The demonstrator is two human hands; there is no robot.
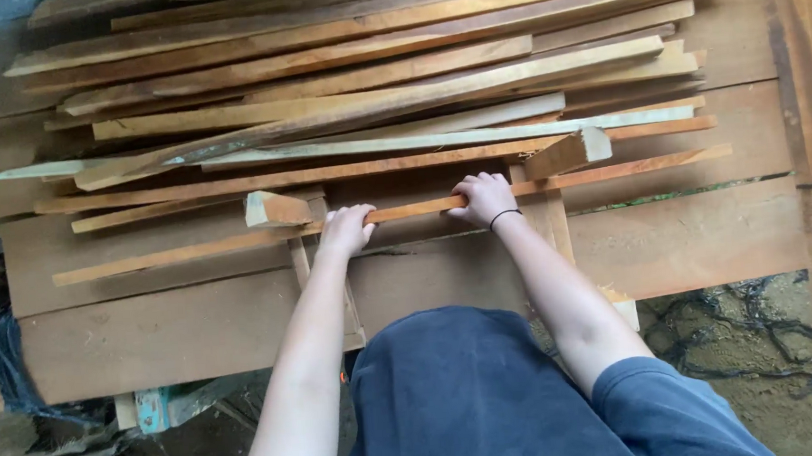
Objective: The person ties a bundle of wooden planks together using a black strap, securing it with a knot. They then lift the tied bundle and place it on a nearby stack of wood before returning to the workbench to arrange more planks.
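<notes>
Nearest the camera, at 6 o'clock, the person's dark blue lap and short sleeves fill the bottom of the view, with both bare forearms reaching away toward 12 o'clock. Muddy ground (pixel 767 346) with dark netting shows at 4 o'clock, and a pale green block (pixel 152 408) sits under the boards at 8 o'clock.

Just beyond the knees lie wide flat boards (pixel 185 334), laid side by side so that they serve as a surface for everything above them. On these rests a long thin strip (pixel 414 208), running from 9 o'clock to 3 o'clock and tilted slightly upward to the right. Both hands sit on it near its middle, a little apart, which judging by the spacing keeps so long a piece balanced and steady. The left hand (pixel 347 230) curls over the strip, fingers wrapped down across its top edge. The right hand (pixel 485 199), with a black band on its wrist, does the same, fingers bent together over the wood; whether the thumbs close underneath I cannot tell.

Just past the hands, two short offcut blocks (pixel 276 208) lie at 11 and 1 o'clock, with narrow upright pieces below them.

Farther off, toward 12 o'clock, a loose heap of long slats (pixel 386 77) is piled crosswise and fanned at slight angles. Stacked planks (pixel 810 85) bound with a dark strap stand at 2 o'clock.
</notes>
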